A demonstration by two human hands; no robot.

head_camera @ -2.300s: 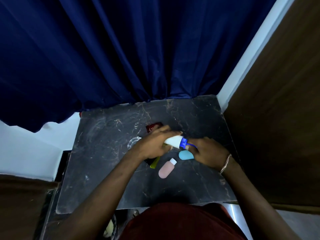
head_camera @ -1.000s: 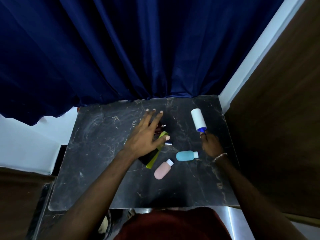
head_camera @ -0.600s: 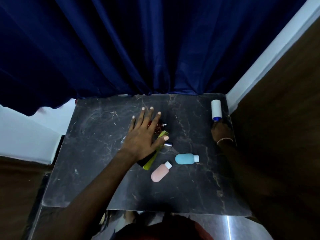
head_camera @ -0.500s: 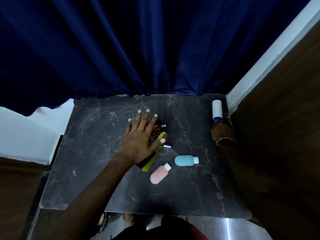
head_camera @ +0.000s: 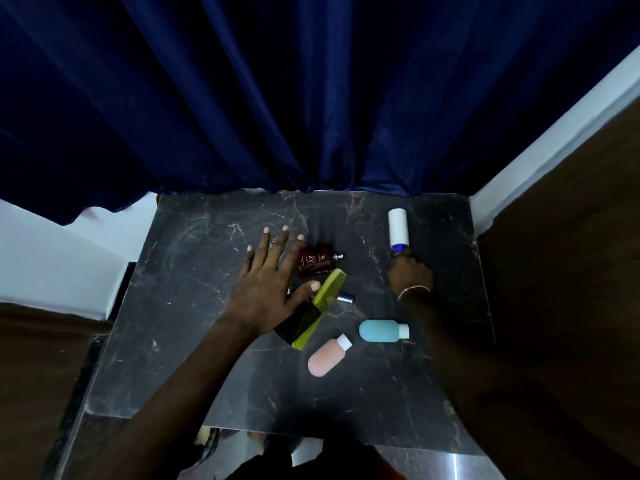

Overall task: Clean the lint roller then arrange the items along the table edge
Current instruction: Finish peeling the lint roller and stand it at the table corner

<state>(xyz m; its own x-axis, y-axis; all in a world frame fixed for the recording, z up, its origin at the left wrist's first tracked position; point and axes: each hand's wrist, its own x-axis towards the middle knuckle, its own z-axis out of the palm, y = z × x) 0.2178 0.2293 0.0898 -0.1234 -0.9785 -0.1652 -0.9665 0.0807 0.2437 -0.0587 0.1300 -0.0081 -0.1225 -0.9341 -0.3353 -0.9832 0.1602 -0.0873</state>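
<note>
Head view: right hand [head_camera: 410, 276] grips lint roller [head_camera: 398, 228] handle, hidden; left hand [head_camera: 268, 285] splayed.

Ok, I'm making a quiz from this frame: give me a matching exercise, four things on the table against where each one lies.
Things:
1. lint roller
2. comb
3. pink bottle
4. blue bottle

Places:
A. nearest the person, cap pointing up-right
B. far right of the table, handle end in the right hand
C. on its side, white cap pointing right
D. slanting across a dark item beside the left hand

Pairs: 1-B, 2-D, 3-A, 4-C
</note>
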